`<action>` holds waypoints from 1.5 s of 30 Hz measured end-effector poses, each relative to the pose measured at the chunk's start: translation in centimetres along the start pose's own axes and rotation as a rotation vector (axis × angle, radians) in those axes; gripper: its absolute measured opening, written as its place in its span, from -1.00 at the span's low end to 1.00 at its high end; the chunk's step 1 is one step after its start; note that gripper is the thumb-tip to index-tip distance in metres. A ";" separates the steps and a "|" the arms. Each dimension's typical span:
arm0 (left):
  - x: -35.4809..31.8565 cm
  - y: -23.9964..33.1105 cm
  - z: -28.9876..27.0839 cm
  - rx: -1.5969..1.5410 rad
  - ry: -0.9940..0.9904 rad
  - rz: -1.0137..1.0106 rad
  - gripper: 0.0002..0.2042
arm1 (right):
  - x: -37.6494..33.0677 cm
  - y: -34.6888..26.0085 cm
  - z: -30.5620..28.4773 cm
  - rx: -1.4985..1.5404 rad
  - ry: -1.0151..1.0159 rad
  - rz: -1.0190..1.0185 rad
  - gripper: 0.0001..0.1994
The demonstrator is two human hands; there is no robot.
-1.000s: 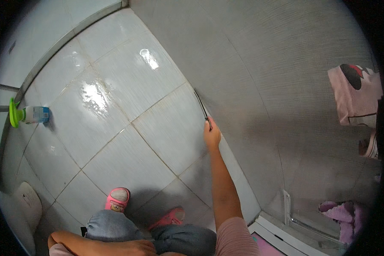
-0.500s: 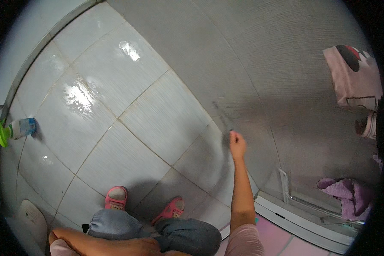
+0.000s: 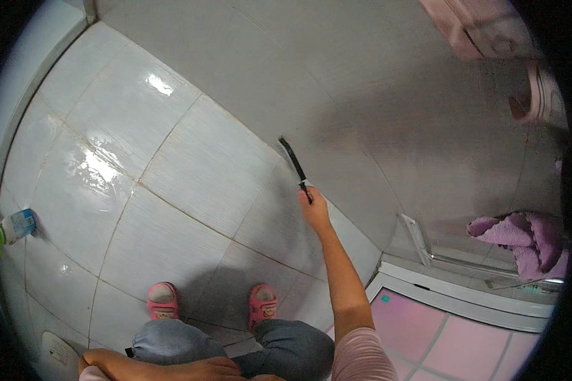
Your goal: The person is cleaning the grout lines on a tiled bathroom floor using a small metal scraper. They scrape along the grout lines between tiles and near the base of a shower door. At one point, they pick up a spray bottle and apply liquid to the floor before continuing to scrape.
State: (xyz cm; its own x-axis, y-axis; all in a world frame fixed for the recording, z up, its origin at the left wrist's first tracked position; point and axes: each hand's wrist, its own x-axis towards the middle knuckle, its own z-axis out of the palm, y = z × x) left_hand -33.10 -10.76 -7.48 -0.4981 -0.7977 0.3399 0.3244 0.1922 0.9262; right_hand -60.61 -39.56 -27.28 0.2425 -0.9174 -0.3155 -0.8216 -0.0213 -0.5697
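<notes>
My right hand [image 3: 314,208] is closed round the handle of a long, narrow black brush [image 3: 293,158], stretched out ahead of me. The brush's far tip is near the seam where the pale tiled floor [image 3: 190,159] meets the grey wall [image 3: 337,95]; whether it touches cannot be told. My left arm lies bent across my lap at the bottom edge. Of my left hand [image 3: 213,368] only the back shows, above the jeans, and its fingers are out of sight.
A bottle with a bright green top [image 3: 18,225] stands at far left. Wet patches [image 3: 98,166] shine on the floor. Purple cloth [image 3: 521,238] hangs on a metal rail [image 3: 470,263] at right, near a white door frame [image 3: 451,292]. A pink cloth [image 3: 480,25] hangs at upper right.
The view has shifted to the right. The brush, blurred before, now shows sharply, and my right hand appears further left in the picture. My left arm stays across my lap.
</notes>
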 end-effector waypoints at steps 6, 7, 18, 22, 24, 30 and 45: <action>1.5 0.7 0.6 -0.013 -0.055 -0.120 -0.88 | -2.7 6.9 -10.0 0.046 0.258 -0.153 -0.72; 1.8 1.0 0.8 -0.024 -0.063 -0.159 -0.87 | -2.8 8.0 -11.4 -0.035 0.236 -0.124 -0.72; 8.6 -3.0 2.2 -0.158 -0.814 -0.568 -0.43 | 1.9 11.1 -2.0 -0.399 0.031 -0.087 -0.68; 6.4 -3.8 4.2 -0.171 -0.731 -0.479 -0.42 | -2.3 21.6 -4.4 -0.350 0.091 0.006 -0.67; 6.2 -4.8 5.2 -0.280 -0.712 -0.487 -0.43 | -2.2 21.4 -5.1 -0.352 0.050 0.016 -0.66; 5.9 -6.7 7.5 -0.418 -0.607 -0.502 -0.46 | 7.7 5.1 4.3 -0.281 -0.018 -0.263 -0.67; -0.5 -3.7 12.1 -0.381 -0.231 -0.680 -0.48 | 8.4 4.1 6.1 -0.284 -0.153 -0.278 -0.66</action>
State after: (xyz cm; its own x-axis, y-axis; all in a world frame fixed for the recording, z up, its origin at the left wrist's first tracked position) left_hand -43.78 -4.10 -9.07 -0.8249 -0.5234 -0.2137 0.1216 -0.5335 0.8370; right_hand -58.82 -44.94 -36.93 0.5309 -0.7924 -0.3004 -0.8186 -0.3878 -0.4236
